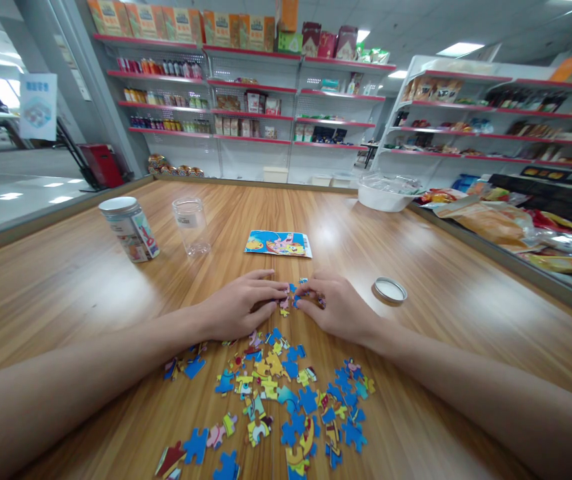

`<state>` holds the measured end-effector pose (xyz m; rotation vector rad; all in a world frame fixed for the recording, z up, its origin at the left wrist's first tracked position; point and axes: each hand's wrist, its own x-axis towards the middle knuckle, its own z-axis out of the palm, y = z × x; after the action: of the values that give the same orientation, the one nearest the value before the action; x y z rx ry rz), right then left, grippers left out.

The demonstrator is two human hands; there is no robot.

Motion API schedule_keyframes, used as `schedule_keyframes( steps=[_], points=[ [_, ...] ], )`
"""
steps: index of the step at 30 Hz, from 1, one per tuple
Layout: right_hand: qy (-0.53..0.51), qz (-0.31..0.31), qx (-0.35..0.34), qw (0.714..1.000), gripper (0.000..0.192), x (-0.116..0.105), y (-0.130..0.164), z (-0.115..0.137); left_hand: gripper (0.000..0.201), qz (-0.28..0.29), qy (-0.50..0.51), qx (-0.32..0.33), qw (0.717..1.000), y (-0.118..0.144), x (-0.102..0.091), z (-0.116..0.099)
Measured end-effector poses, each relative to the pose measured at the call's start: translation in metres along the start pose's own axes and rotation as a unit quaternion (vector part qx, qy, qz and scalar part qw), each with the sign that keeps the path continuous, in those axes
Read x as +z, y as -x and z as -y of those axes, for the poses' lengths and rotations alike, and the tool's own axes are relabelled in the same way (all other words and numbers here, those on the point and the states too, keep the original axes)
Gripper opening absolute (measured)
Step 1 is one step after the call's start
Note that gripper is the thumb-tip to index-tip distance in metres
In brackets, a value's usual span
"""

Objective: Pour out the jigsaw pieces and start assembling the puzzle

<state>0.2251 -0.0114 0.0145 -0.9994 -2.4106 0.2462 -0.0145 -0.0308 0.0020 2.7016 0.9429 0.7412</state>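
Note:
My left hand [241, 301] lies low over the table with its fingers stretched out, the tips touching a small cluster of joined puzzle pieces [285, 304]. Opposite it, my right hand [333, 303] is curled, thumb and index finger pinched on a blue puzzle piece [297, 301] at the cluster's right side. Part of the cluster is hidden beneath both hands. Many loose puzzle pieces [309, 400], blue, yellow and pink, are scattered nearer to me. Beyond the hands a picture card [279, 244] with cartoon figures lies flat.
At the left stand a printed jar with a silver lid [129, 230] and a clear, lidless jar [191, 227]. A round metal lid [390, 291] rests right of my right hand. Farther back are a white bowl [386, 195] and packaged snacks [496, 220]. Stocked shelves [251, 83] line the background.

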Motion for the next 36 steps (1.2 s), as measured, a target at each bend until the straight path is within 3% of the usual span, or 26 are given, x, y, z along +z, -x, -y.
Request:
schedule_keyframes(
  steps=[4, 14, 36],
  points=[
    [-0.041, 0.02, 0.033, 0.998, 0.007, 0.0011, -0.0019, 0.0005, 0.035, -0.003, 0.001, 0.006, 1.0, 0.0, 0.0005, 0.0],
    [-0.031, 0.027, 0.047, 0.998, 0.007, 0.0026, -0.0013, 0.0023, 0.034, -0.007, 0.0, 0.011, 1.0, -0.0013, -0.0005, -0.0018],
    [-0.04, 0.002, 0.007, 0.999, 0.005, 0.0042, -0.0017, 0.0027, 0.034, -0.011, -0.003, 0.024, 1.0, -0.0021, -0.0024, -0.0044]
  ],
)
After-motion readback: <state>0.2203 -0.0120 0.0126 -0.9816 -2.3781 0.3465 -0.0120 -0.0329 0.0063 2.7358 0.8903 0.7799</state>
